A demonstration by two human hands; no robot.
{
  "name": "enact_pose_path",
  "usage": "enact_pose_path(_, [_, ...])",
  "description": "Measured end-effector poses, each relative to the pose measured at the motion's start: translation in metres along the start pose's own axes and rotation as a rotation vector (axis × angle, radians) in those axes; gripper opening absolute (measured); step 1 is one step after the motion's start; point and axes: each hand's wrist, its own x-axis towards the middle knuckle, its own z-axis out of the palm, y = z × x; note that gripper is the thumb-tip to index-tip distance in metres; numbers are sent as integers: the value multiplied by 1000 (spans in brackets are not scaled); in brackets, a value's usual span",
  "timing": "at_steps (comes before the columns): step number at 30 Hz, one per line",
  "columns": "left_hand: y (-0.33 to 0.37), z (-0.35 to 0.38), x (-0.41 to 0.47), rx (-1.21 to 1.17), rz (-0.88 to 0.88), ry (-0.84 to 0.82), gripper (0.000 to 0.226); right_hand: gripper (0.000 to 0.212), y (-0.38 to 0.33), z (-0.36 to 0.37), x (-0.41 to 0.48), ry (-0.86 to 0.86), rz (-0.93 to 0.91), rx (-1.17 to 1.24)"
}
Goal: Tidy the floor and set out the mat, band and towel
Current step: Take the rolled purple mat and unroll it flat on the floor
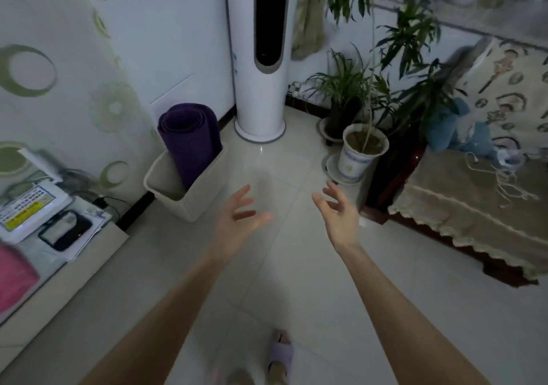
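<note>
**A:** Where was the open room?

**B:** The floor (296,281) lay bare in a wide strip down the middle, from the slipper (280,352) at the bottom up to the tower unit (262,88) in the corner.

**A:** And the edges?

**B:** On the left, the worktop (74,266) ran its edge diagonally along the floor. The bin (189,203) stood against the wall just past the worktop's far end. On the right, the couch (462,206) with its fringed cover closed that side. A white pot (360,153) stood on a saucer at the couch's corner, with a darker pot behind it, toward the tower unit.

**A:** The mat?

**B:** The mat (189,138) was rolled and purple, standing on end in the bin with its top well above the rim. A pink cloth (14,275) lay on the worktop at the left edge of view. Whether it was the towel, I could not tell.

**A:** The hands?

**B:** Both bare forearms reached forward over the bare strip. The left hand (237,221) had its palm turned inward, with the fingers (243,195) spread and loosely bent, released and holding nothing. It was near the bin's front corner but apart from it. The right hand (341,215) mirrored it, palm facing left, fingers spread and slightly curled, also grasping nothing. It was near the pot but not touching it. A gap of floor showed between the two hands.
</note>
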Motion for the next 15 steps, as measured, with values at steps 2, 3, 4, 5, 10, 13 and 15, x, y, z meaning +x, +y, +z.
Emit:
enact_pose_path(2, [6,3,30,-13,-16,38,76,52,-7,10,44,-56,5,-14])
enact_pose_path(3, [10,3,43,-24,-26,57,78,52,-10,17,61,-86,14,-18])
enact_pose_path(4, [14,3,70,-52,-30,104,78,52,-14,33,92,-131,6,-28])
enact_pose_path(5, [16,3,76,-47,-29,107,75,52,-14,38,99,-149,2,-33])
enact_pose_path(10, [28,-5,147,-54,-26,215,68,50,-24,93,178,-238,-26,-26])
enact_pose_path(13, [30,-20,199,-69,-34,274,73,53,-32,134,232,-310,-34,-25])
enact_pose_path(15, [35,-31,232,-89,-26,311,75,56,-39,161,265,-355,-43,-41])
